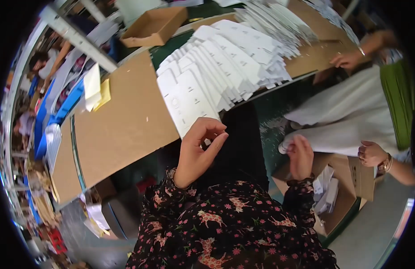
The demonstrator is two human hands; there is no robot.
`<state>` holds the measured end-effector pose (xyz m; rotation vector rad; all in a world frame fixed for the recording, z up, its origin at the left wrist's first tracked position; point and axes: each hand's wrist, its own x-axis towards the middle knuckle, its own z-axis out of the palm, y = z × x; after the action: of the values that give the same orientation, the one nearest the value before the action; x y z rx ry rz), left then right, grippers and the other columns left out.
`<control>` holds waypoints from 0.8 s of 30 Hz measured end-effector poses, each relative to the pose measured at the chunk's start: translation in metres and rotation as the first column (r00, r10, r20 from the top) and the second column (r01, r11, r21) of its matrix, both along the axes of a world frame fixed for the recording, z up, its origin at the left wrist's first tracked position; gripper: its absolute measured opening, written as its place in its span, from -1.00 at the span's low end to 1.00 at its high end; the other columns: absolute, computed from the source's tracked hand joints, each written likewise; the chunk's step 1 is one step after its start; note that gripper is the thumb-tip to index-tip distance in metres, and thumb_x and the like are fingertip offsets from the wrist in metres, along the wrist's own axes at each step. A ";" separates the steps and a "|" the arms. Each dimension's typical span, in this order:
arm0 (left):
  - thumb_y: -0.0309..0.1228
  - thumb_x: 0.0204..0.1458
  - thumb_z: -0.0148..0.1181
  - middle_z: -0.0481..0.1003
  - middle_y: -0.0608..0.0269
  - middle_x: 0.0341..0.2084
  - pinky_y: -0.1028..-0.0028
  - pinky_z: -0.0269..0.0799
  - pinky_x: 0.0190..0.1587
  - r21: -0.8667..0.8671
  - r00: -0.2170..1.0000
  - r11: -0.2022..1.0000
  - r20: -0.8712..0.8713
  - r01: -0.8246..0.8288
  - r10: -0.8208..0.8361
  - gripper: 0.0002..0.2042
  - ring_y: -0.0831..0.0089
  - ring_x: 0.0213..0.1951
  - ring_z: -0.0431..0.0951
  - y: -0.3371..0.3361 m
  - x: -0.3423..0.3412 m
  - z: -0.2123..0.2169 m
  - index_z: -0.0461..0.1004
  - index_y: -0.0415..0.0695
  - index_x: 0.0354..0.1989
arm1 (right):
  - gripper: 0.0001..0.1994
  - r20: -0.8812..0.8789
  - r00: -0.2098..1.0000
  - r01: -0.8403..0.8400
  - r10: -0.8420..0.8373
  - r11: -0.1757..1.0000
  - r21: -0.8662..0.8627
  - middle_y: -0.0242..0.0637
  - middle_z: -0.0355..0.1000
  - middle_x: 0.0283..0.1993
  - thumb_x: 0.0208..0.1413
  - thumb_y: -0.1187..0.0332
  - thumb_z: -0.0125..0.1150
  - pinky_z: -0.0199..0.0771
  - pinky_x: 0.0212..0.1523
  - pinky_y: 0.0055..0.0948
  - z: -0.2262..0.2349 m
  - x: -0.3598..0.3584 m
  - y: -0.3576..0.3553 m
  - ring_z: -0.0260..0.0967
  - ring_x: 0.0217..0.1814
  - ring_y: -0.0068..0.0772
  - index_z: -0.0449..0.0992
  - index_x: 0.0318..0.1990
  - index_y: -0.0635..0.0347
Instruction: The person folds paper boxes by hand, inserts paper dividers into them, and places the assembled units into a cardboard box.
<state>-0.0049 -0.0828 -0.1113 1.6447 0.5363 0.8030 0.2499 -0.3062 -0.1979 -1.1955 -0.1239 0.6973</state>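
My left hand (196, 152) is raised in front of the table's near edge, its thumb and fingers curled round into a pinch with nothing visible in it. Just beyond it lies a fanned stack of flat white folded cartons (221, 67), its nearest carton jutting over the edge beside my fingertips. My right hand (300, 158) hangs in the air further right, above an open cardboard box (341, 215). Its fingers are loosely bent and slightly blurred, and I see nothing in them. White paper pieces (326, 190) lie inside that box.
The brown cardboard-covered table (122, 121) stretches left, with white and yellow paper (93, 89) on it. An empty cardboard tray (156, 27) sits at the back. A co-worker's hands (348, 59) and legs (337, 107) are close on my right. A metal post (77, 38) rises at the far left.
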 end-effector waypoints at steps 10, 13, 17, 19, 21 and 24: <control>-0.47 0.18 0.34 0.56 -0.01 0.06 0.19 0.50 0.13 0.600 0.821 0.748 -0.250 -0.284 0.513 -0.69 0.10 0.06 0.59 0.029 -0.058 -0.011 0.55 -0.23 0.08 | -0.67 -0.049 0.674 -0.729 0.737 0.653 -0.203 -0.20 0.63 -0.10 0.35 0.33 0.29 0.65 -0.22 -0.46 0.055 -0.085 0.135 0.59 -0.25 -0.44 0.48 0.12 0.36; -0.34 0.17 0.36 0.52 -0.07 0.17 0.03 0.37 0.27 0.795 0.751 0.606 -0.393 -0.013 0.531 -0.56 -0.05 0.15 0.52 0.036 -0.051 -0.017 0.52 -0.19 0.21 | -0.64 -0.024 0.734 -0.676 0.679 0.726 -0.125 -0.19 0.62 -0.09 0.32 0.36 0.32 0.67 -0.28 -0.46 0.044 -0.096 0.157 0.58 -0.28 -0.46 0.44 0.15 0.39; -0.25 0.16 0.37 0.47 -0.09 0.22 0.04 0.32 0.32 0.793 0.718 0.609 -0.426 0.005 0.550 -0.46 -0.08 0.18 0.49 0.041 -0.026 -0.020 0.47 -0.19 0.29 | -0.62 0.064 0.832 -0.547 0.551 0.835 -0.062 -0.19 0.62 -0.10 0.28 0.39 0.37 0.67 -0.38 -0.49 0.047 -0.079 0.174 0.57 -0.31 -0.51 0.44 0.13 0.43; -0.24 0.16 0.38 0.45 -0.09 0.23 0.05 0.31 0.33 0.766 0.732 0.643 -0.442 0.007 0.518 -0.45 -0.09 0.20 0.47 0.045 -0.004 -0.020 0.46 -0.18 0.30 | -0.62 0.090 0.863 -0.495 0.497 0.868 -0.048 -0.19 0.62 -0.10 0.27 0.39 0.38 0.67 -0.41 -0.51 0.047 -0.067 0.183 0.56 -0.31 -0.53 0.45 0.11 0.44; -0.21 0.14 0.39 0.41 -0.09 0.27 0.07 0.31 0.33 0.702 0.749 0.712 -0.473 0.003 0.463 -0.41 -0.12 0.23 0.43 0.050 0.016 -0.020 0.44 -0.18 0.32 | -0.67 0.211 0.906 -0.342 0.366 0.929 -0.142 -0.27 0.60 -0.20 0.27 0.38 0.38 0.67 -0.44 -0.51 0.047 -0.041 0.190 0.53 -0.37 -0.57 0.49 0.04 0.44; -0.24 0.10 0.42 0.36 -0.09 0.31 0.08 0.31 0.33 0.648 0.794 0.761 -0.480 0.033 0.374 -0.35 -0.15 0.26 0.38 0.058 0.026 -0.022 0.39 -0.16 0.37 | -0.74 0.245 0.921 -0.282 0.302 0.953 -0.114 -0.34 0.58 -0.29 0.27 0.38 0.39 0.61 -0.47 -0.56 0.049 -0.024 0.188 0.49 -0.42 -0.61 0.54 -0.04 0.40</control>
<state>0.0208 -0.0247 -0.1329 2.5450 0.9462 0.6250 0.2258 -0.1181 -0.1484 -1.3546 -0.5083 0.8077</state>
